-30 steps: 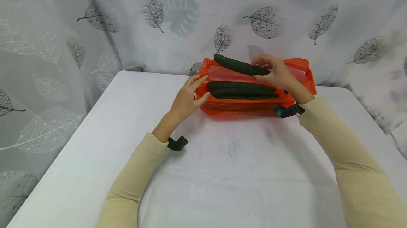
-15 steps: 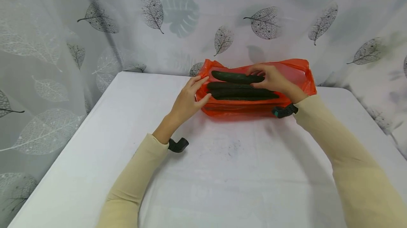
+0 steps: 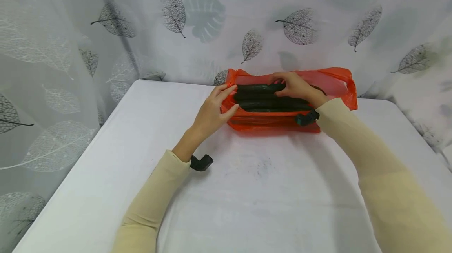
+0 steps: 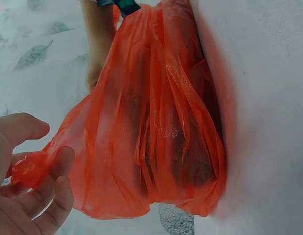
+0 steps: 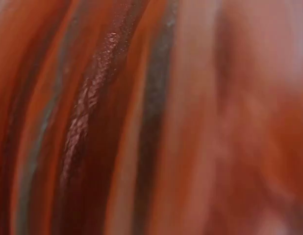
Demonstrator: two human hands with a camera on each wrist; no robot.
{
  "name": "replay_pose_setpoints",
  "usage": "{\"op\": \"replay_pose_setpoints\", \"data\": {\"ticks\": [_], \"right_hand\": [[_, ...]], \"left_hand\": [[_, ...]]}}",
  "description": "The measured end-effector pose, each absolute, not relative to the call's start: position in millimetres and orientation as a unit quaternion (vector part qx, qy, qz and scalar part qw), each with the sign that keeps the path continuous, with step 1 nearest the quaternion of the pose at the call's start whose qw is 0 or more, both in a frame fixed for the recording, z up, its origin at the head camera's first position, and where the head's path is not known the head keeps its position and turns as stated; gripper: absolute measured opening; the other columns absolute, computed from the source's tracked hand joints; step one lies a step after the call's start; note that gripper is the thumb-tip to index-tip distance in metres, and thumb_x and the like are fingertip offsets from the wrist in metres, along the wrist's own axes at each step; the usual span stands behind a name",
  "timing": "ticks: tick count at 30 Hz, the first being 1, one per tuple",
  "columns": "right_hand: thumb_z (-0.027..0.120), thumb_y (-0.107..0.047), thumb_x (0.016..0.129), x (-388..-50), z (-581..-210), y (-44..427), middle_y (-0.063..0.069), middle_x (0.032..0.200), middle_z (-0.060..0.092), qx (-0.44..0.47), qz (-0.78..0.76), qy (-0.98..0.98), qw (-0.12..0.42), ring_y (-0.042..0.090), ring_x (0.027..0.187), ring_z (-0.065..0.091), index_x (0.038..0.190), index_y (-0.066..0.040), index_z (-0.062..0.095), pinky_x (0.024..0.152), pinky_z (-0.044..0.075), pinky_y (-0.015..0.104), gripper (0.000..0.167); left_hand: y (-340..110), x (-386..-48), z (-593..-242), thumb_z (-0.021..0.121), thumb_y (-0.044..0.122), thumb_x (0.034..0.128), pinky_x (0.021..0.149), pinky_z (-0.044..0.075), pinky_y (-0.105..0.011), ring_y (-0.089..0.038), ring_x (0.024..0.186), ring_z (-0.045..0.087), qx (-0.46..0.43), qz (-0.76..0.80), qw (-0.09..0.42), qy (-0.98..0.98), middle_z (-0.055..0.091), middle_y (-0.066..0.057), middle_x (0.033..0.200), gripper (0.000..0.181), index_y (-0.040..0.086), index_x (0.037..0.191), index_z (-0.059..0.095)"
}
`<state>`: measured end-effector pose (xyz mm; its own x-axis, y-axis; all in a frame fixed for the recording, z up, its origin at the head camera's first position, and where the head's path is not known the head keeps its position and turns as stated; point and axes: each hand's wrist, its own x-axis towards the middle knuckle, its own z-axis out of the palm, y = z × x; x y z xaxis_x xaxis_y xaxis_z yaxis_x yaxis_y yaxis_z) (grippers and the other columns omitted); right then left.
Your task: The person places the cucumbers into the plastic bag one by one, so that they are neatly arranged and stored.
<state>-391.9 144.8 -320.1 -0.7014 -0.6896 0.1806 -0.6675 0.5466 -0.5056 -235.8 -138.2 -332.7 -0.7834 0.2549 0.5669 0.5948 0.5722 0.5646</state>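
An orange-red plastic bag point(image 3: 279, 121) lies on its side at the far end of the table, its mouth gaping upward. Several long dark green cucumbers point(image 3: 272, 105) lie side by side inside it. My right hand point(image 3: 296, 87) reaches into the bag and grips the rearmost cucumber point(image 3: 254, 88) from above. At the bag's left end, my left hand point(image 3: 212, 113) holds the edge, its thumb spread apart. In the left wrist view, the left fingers point(image 4: 61, 196) are bent at the stretched plastic. Only blurred red plastic point(image 5: 190, 122) and dark shapes show in the right wrist view.
The white table point(image 3: 247, 194) extends in front of the bag. A grey-white curtain point(image 3: 148, 21) with a leaf print hangs right behind the table's far edge. Black wrist cameras point(image 3: 201, 163) are strapped to both wrists.
My right hand has lowered the cucumber from above the bag to lie beside the others, moving slightly left and down. The left hand has stayed at the bag's left end.
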Motion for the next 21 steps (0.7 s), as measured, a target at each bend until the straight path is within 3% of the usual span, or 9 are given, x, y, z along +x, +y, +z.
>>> {"op": "replay_pose_setpoints", "data": {"ticks": [3,7,12,21], "right_hand": [[0.072,0.008,0.078,-397.6,-322.8,142.3,0.022,0.114,0.064,-0.39,-0.278,0.878,0.014,0.04,0.105,0.057,0.112,0.001,0.065,0.093,0.045,0.056,0.036],[0.072,0.009,0.077,-404.9,-327.8,140.5,0.023,0.112,0.064,-0.394,-0.275,0.877,0.011,0.041,0.103,0.058,0.11,0.002,0.065,0.092,0.045,0.057,0.035],[0.073,0.009,0.077,-410.5,-332.3,141.1,0.023,0.114,0.064,-0.38,-0.26,0.887,0.019,0.042,0.107,0.057,0.112,0.002,0.064,0.097,0.044,0.057,0.037],[0.071,0.011,0.076,-416.6,-337.0,139.9,0.025,0.113,0.063,-0.382,-0.252,0.889,0.008,0.043,0.107,0.058,0.11,0.003,0.062,0.096,0.045,0.057,0.036]], "left_hand": [[-138.0,-234.6,-330.9,0.067,0.013,0.0911,0.078,0.055,-0.035,-0.029,0.099,0.061,-0.243,-0.394,0.213,-0.86,0.05,-0.018,0.136,0.051,0.001,0.138,0.053],[-138.4,-233.6,-330.3,0.067,0.012,0.0914,0.065,0.05,-0.029,-0.028,0.074,0.059,-0.24,-0.394,0.209,-0.862,0.049,-0.019,0.137,0.05,0.0,0.138,0.053],[-138.1,-234.4,-331.4,0.066,0.011,0.0915,0.062,0.047,-0.024,-0.027,0.074,0.06,-0.241,-0.381,0.218,-0.865,0.05,-0.02,0.136,0.047,-0.001,0.136,0.055],[-135.8,-234.8,-333.1,0.067,0.01,0.0913,0.055,0.041,-0.021,-0.018,0.058,0.046,-0.254,-0.385,0.228,-0.857,0.052,-0.02,0.133,0.046,-0.001,0.134,0.056]]}}
